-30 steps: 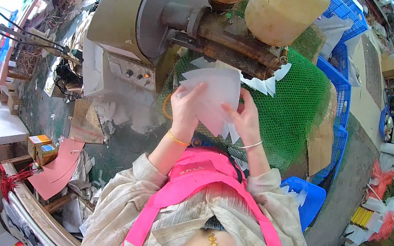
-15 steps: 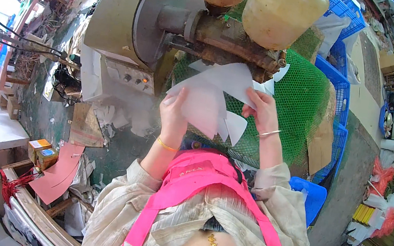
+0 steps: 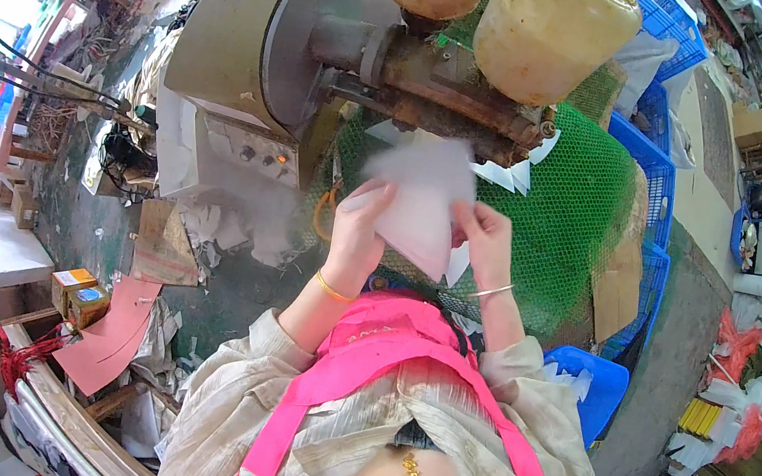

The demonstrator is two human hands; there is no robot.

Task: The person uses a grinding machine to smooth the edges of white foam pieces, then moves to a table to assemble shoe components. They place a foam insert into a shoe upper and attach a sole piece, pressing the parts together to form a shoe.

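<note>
Both my hands hold a stack of thin white sheet pieces [image 3: 423, 200], wide and rounded at the top and tapering to a lower point. My left hand [image 3: 360, 230] grips its left edge, thumb on top. My right hand [image 3: 484, 241] pinches the right edge. The stack is blurred by motion, so its layers are hard to tell apart. Just beyond it is the dirty metal roller head [image 3: 458, 103] of a machine. Other white pieces [image 3: 514, 171] lie on the green mesh [image 3: 569, 216] under the head. Orange-handled scissors [image 3: 324, 211] rest left of my left hand.
Two cloudy plastic pots [image 3: 554, 33] sit atop the machine, whose grey body [image 3: 225, 31] stands at the left. Blue crates [image 3: 649, 169] line the right side. A blue bin [image 3: 589, 389] is by my right elbow. Pink sheet [image 3: 109, 336] and cardboard [image 3: 168, 242] lie at the left.
My hands have drawn closer together. The fanned-out white pieces are now gathered into a narrower stack, and the orange-handled scissors have come into sight.
</note>
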